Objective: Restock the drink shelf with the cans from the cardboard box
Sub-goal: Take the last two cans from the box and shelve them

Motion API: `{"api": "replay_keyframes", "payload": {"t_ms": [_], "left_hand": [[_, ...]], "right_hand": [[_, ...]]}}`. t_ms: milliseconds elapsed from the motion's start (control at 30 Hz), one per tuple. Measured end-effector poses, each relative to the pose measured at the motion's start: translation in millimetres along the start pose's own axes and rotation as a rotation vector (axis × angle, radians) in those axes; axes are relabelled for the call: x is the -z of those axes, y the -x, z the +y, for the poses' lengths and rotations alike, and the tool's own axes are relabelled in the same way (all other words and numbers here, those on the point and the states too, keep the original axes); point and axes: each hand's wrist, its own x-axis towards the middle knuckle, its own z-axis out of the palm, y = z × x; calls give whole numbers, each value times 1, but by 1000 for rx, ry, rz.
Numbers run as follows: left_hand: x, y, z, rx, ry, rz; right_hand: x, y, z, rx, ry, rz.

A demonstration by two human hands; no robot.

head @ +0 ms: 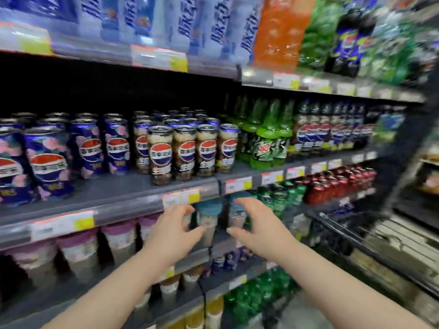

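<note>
Drink shelf (114,189) fills the view, heavily motion-blurred; cardboard box is out of sight. The middle tier carries Pepsi cans (161,155), front ones set close to the edge. On the tier below, tucked under the price rail (190,197), stands the teal-topped can (208,218), with a second teal can (237,213) just beside it on the right and purple-topped cans (118,236) to the left. Left hand (171,233) curls against the teal-topped can's left side, thumb across its front; cannot tell through the blur whether it grasps or merely touches. Right hand (259,231) is spread and empty, near the second teal can. Risks, as judged: knuckles catch the rail above; a nudge topples the second teal can into its row; the teal-topped can sits too near the lip and tips off.
</note>
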Motion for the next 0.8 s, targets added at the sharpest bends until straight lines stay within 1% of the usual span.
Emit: {"api": "replay_keyframes", "payload": {"t_ms": [200, 267, 367, 533, 667, 800], "left_hand": [[-136, 43, 147, -239, -10, -340], [-175, 62, 194, -307, 1, -417], [-227, 92, 256, -443, -53, -498], [-287, 121, 333, -579, -134, -607], [-334, 119, 377, -612, -148, -676], [-402, 100, 426, -635, -142, -753]], "right_hand": [[89, 158, 138, -397, 147, 77], [114, 210, 173, -528, 184, 97], [143, 276, 220, -713, 238, 118], [175, 349, 282, -900, 200, 144], [186, 381, 332, -1010, 158, 150], [205, 399, 392, -1122, 139, 134]]}}
